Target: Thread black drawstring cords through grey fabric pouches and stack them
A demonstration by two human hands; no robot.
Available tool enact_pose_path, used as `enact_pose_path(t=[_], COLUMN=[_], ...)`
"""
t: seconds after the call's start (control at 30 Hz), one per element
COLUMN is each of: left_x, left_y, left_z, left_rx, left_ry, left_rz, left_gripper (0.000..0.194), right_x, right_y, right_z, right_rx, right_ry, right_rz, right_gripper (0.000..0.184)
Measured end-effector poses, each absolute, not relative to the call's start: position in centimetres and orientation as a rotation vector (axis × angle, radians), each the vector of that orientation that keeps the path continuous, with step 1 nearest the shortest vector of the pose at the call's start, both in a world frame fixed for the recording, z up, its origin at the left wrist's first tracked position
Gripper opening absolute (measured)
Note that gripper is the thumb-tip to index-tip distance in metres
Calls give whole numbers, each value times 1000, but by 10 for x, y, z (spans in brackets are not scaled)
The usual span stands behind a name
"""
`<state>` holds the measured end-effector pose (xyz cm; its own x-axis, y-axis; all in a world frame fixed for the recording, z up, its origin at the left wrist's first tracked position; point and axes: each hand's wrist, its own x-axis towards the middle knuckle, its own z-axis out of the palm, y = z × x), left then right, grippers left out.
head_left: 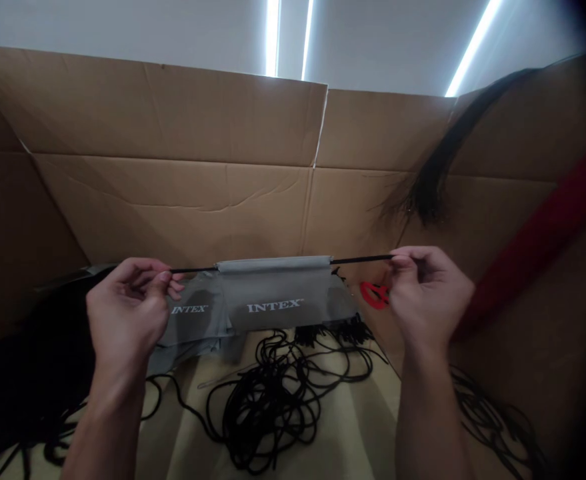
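Note:
A grey bag printed INTEX [275,287] hangs in the air between my hands, with a black cord [363,259] running through its top hem. My left hand [133,293] pinches the cord's left end between thumb and fingers. On the other side my right hand [425,287] pinches the right end, and the cord is stretched nearly straight. Behind and to the left lie more grey bags [190,320], also printed INTEX. Below the held bag, a loose tangle of black cord [267,407] spreads over the pale surface.
Cardboard walls [183,180] close in the back and sides. A dark heap of cords [37,353] fills the left. Red-handled scissors [374,295] lie near my right hand. A bundle of black strands [433,180] hangs at upper right, beside a red strip [537,233].

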<state>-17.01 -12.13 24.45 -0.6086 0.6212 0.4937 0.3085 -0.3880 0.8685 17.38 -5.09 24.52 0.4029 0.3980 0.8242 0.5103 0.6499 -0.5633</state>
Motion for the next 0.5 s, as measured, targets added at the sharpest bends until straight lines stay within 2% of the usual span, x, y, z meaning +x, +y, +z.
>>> enact_pose_path(t=[0.13, 0.4, 0.5], left_x=[-172, -172, -143], left_y=[-121, -103, -108], left_z=[243, 226, 226], left_rx=[1226, 1421, 1582], left_ry=[1638, 1987, 1663], left_rz=[2138, 1663, 1607], left_gripper=[12, 10, 24], right_x=[177, 139, 114], right_y=[-50, -77, -92], right_z=[247, 250, 252], right_rx=[-923, -861, -801], right_ry=[-1131, -1499, -1656], right_rz=[-74, -13, -60], right_gripper=[9, 11, 15])
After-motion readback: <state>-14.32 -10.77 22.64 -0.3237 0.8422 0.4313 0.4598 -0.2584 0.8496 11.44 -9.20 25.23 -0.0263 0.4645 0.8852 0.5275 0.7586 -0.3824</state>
